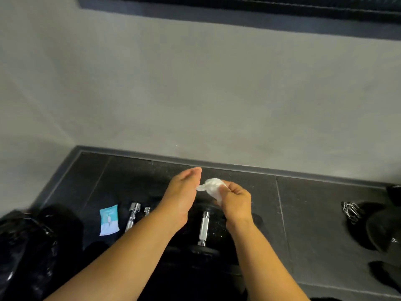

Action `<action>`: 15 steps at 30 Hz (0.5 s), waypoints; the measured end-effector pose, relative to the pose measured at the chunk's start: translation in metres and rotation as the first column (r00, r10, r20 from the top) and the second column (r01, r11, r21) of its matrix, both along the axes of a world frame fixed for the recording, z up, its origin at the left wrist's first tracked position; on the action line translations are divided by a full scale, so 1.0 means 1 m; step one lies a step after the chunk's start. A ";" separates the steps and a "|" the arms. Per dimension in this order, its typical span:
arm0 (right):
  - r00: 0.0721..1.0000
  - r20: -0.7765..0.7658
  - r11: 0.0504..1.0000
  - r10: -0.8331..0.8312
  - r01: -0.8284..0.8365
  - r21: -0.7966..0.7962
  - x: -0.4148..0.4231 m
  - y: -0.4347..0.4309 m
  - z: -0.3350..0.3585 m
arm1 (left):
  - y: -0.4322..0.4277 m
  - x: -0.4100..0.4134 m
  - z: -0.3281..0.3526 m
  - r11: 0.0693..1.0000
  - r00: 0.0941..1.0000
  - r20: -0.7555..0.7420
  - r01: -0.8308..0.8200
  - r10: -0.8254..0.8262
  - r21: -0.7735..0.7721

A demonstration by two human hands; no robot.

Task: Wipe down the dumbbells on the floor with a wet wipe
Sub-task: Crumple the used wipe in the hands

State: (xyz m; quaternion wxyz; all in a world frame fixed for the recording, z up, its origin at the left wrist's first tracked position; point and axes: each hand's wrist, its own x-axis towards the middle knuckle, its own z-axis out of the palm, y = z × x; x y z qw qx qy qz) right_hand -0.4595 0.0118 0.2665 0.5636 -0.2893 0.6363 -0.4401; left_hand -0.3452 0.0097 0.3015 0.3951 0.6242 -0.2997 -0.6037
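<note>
Dumbbell (204, 228) with a chrome handle lies on the dark floor (314, 213) beneath both hands. Right hand (235, 202) pinches a crumpled white wipe (211, 186); left hand (181, 192) hovers beside it, fingers loosely open, grip empty. Wipes packet (109, 220) lies well left.

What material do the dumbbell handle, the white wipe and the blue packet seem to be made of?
Dumbbell handle: looks like polished metal, probably chromed; it is silvery and reflects light.
Wipe: soft thin white sheet, crumpled in the right hand; cloth or paper, unclear.
Packet: probably flexible plastic film, light blue and smooth.

Dark tiled floor (314, 213) — dumbbells (204, 227), wipes pack (109, 220)
</note>
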 end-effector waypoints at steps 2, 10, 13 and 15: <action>0.998 0.055 0.999 -0.023 0.025 -0.043 0.023 0.005 0.024 | 0.017 0.010 0.011 0.991 0.959 0.285 0.033 0.004 -0.127; 0.914 0.320 0.968 0.250 -0.227 -0.109 0.120 0.052 0.105 | 0.057 0.071 0.048 0.944 0.904 0.390 -0.043 0.176 -0.326; 0.858 0.400 0.945 0.323 -0.315 -0.089 0.137 0.062 0.113 | 0.060 0.090 0.058 0.929 0.831 0.495 -0.068 0.255 -0.364; 0.801 0.433 0.907 0.413 -0.404 -0.118 0.141 0.064 0.114 | 0.063 0.102 0.066 0.913 0.776 0.557 -0.058 0.297 -0.405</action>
